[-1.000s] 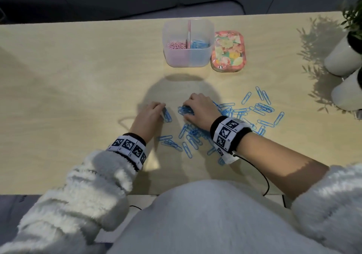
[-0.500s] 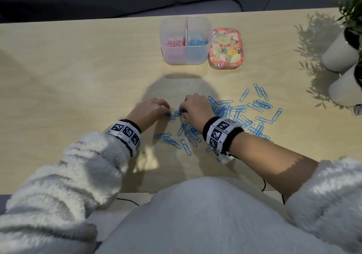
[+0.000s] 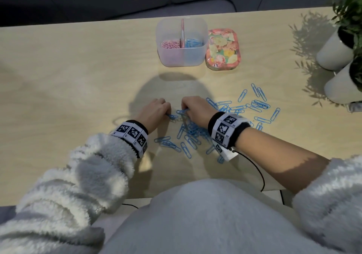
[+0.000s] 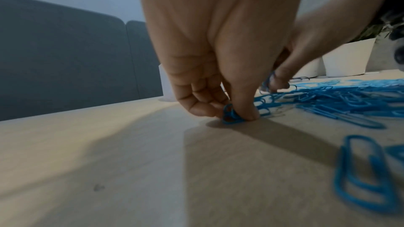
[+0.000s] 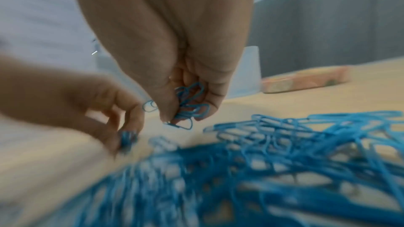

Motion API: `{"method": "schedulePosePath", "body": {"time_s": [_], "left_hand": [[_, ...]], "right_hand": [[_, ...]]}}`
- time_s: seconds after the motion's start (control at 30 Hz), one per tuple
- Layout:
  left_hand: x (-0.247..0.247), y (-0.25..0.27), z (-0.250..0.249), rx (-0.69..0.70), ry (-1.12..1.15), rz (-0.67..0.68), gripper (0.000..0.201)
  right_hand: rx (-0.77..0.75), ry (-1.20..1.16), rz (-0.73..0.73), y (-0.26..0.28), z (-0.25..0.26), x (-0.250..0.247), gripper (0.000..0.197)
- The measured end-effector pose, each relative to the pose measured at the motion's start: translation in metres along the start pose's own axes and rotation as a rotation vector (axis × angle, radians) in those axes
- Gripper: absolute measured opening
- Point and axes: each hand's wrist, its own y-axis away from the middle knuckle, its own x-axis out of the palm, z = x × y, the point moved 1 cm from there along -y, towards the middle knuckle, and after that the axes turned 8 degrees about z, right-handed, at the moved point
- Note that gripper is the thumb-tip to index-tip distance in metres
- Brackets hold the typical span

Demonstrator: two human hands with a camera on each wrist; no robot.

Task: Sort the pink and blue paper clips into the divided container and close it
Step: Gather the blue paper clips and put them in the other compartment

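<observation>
Blue paper clips (image 3: 242,109) lie scattered across the wooden table in front of me, thickest between and under my wrists. My left hand (image 3: 156,111) pinches a few blue clips (image 4: 231,115) against the tabletop with thumb and curled fingers. My right hand (image 3: 195,109) holds a bunch of blue clips (image 5: 190,103) in its curled fingers, just above the table. The clear divided container (image 3: 182,58) stands open at the far side, with pink clips (image 3: 170,44) in its left half and blue clips (image 3: 193,42) in its right half. Its floral lid (image 3: 223,49) lies beside it on the right.
Two white plant pots (image 3: 333,52) stand at the table's right edge. A dark seat back (image 4: 65,58) lies beyond the far edge. A black cable (image 3: 256,169) runs from my right wristband over the near table edge.
My left hand slid right toward the right hand and closed on a few blue clips. The right hand kept its bunch and shifted slightly left.
</observation>
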Motion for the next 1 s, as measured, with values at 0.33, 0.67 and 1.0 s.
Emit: {"method": "schedulePosePath", "body": {"time_s": [0.33, 0.67, 1.0], "left_hand": [[0.005, -0.002, -0.002, 0.003, 0.004, 0.008, 0.021], [-0.057, -0.025, -0.022, -0.016, 0.203, -0.225, 0.021], [-0.145, -0.129, -0.05, -0.127, -0.083, -0.242, 0.031]], "right_hand": [[0.217, -0.507, -0.423, -0.049, -0.03, -0.137, 0.036], [0.294, -0.499, -0.295, -0.093, -0.039, -0.169, 0.014], [0.239, -0.793, -0.495, -0.004, -0.07, -0.135, 0.038]]}}
